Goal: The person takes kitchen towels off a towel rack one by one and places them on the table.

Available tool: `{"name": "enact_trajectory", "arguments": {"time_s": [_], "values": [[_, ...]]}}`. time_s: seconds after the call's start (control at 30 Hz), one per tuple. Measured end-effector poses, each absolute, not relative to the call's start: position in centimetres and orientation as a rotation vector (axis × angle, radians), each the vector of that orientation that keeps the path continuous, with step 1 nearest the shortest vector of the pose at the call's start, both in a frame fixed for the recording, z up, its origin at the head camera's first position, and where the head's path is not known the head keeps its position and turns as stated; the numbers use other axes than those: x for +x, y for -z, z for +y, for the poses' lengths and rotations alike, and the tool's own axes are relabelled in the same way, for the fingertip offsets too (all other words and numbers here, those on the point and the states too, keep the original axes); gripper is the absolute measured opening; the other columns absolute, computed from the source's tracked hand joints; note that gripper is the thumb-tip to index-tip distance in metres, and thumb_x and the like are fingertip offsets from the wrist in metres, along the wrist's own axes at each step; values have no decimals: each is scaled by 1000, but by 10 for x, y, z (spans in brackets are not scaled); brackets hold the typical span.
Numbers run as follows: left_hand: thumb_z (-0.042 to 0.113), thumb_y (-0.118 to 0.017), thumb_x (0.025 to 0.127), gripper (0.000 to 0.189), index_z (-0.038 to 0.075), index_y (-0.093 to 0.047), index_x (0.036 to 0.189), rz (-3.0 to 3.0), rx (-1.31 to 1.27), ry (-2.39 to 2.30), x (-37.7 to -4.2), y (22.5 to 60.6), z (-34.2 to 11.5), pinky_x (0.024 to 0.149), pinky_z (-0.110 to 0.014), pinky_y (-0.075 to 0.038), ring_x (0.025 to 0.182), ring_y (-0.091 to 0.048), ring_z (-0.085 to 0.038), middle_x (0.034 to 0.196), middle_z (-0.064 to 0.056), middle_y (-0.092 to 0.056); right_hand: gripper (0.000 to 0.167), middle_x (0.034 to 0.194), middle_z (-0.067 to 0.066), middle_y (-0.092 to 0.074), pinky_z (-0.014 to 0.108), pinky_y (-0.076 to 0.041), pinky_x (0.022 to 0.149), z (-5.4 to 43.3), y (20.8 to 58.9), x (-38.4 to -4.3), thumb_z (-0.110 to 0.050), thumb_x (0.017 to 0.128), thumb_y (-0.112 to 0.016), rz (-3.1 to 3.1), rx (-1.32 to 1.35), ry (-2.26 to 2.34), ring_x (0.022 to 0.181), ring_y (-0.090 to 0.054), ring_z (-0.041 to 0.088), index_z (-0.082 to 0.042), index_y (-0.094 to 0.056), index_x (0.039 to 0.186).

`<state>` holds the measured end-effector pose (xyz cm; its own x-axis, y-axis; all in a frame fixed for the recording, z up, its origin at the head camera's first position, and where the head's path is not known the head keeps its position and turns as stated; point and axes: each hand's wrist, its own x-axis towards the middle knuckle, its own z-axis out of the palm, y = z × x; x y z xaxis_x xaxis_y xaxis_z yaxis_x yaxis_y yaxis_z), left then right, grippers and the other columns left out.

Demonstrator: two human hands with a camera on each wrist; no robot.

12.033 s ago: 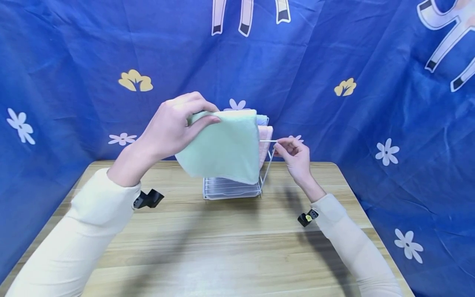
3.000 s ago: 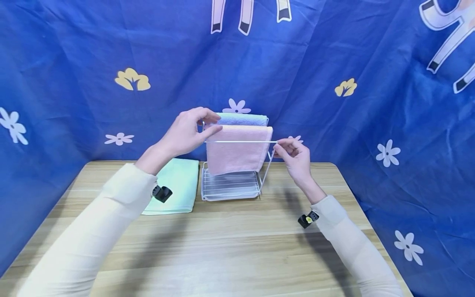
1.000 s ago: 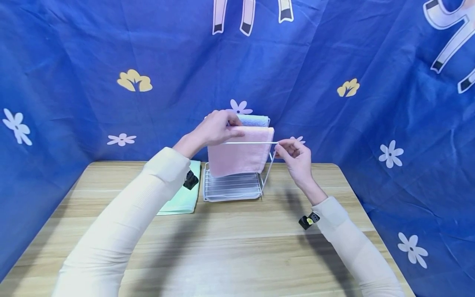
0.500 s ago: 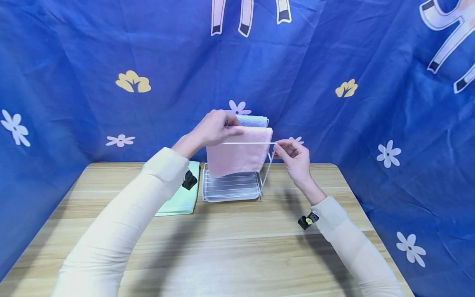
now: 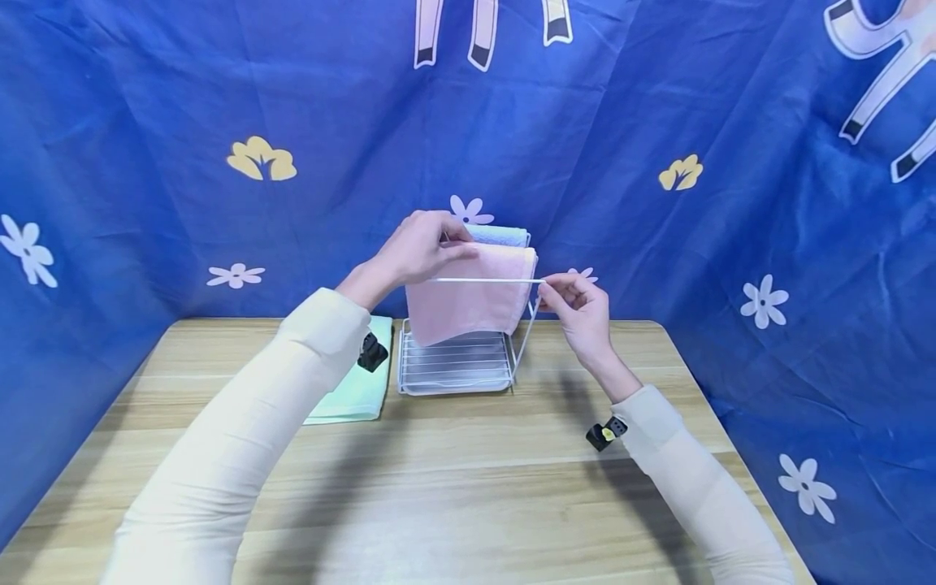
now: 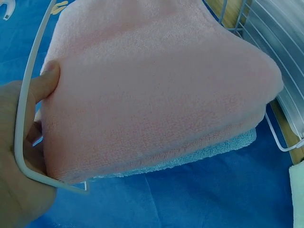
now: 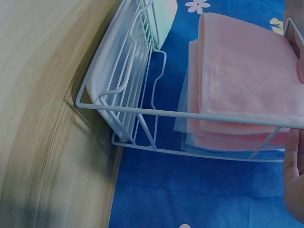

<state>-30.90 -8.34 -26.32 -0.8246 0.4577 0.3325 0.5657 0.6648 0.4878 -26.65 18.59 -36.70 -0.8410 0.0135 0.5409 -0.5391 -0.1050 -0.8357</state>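
My left hand pinches the top edge of a folded pink towel that hangs on a white wire rack. In the left wrist view the thumb lies on the towel's near face; the fingers behind are mostly hidden. With thumb and fingers, my right hand holds the upper right corner of the rack's front bar. Behind the pink one hangs a blue towel, partly covered. A folded mint-green towel lies on the table left of the rack, partly behind my left wrist.
The rack's low tray with its wire grid rests on the wooden table. The front top bar crosses before the pink towel. A blue printed curtain stands close behind and along both sides.
The mint-green towel has gone from my left hand to the table. That hand then took hold of the pink towel and has just raised it slightly. My right hand stays on the rack.
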Motion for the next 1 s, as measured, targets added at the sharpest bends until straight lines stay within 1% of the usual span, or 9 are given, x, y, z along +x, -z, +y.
{"name": "enact_trajectory", "arguments": {"time_s": [0.13,0.27,0.37,0.5,0.6,0.7,0.8,1.0], "values": [[32,-74,100,21,14,-83,108,-2679,-838,884,-309,261,-85,77,-35,-45,87,-61,-24,107,-7,-79,29,82,-7,-77,31,-65,75,185,366,-266,10,96,-68,-1802,575,-2004,73,-74,5,-17,-76,97],[31,-74,100,22,14,-82,111,-2647,-836,881,-308,257,-87,76,-35,-45,86,-60,-25,109,-9,-78,29,82,-8,-77,29,-65,74,185,367,-267,11,96,-67,-1794,581,-2009,73,-73,4,-16,-75,98],[30,-74,100,22,14,-82,111,-2617,-845,885,-307,254,-89,76,-35,-44,85,-60,-26,106,-10,-77,29,81,-6,-77,26,-64,73,185,367,-268,11,96,-67,-1783,578,-2013,72,-73,5,-16,-76,97],[30,-74,100,21,14,-83,111,-2581,-864,917,-305,251,-91,76,-35,-43,85,-58,-25,103,-9,-75,29,80,-4,-77,30,-65,74,185,368,-268,10,96,-68,-1776,564,-1998,71,-74,5,-17,-76,96],[30,-75,99,22,13,-82,111,-2553,-870,922,-302,248,-93,76,-35,-43,85,-57,-25,100,-9,-74,29,80,-5,-77,32,-65,74,185,368,-268,10,96,-68,-1775,558,-1989,72,-74,5,-18,-76,96],[29,-75,100,21,12,-82,109,-2532,-867,912,-300,247,-95,75,-35,-41,83,-56,-26,96,-10,-73,29,80,-7,-76,29,-65,73,185,367,-269,10,96,-68,-1775,564,-1997,72,-74,5,-18,-76,96],[29,-75,99,20,12,-83,108,-2514,-871,922,-298,244,-96,74,-35,-40,82,-55,-26,93,-11,-71,30,80,-7,-76,28,-64,72,185,368,-270,11,95,-67,-1762,575,-2001,71,-73,5,-17,-76,96],[27,-78,97,19,11,-83,106,-2466,-874,955,-297,239,-99,76,-35,-42,82,-56,-25,93,-11,-73,24,81,-6,-75,31,-65,72,186,369,-272,11,95,-67,-1764,593,-1987,70,-73,7,-12,-75,97]]}}
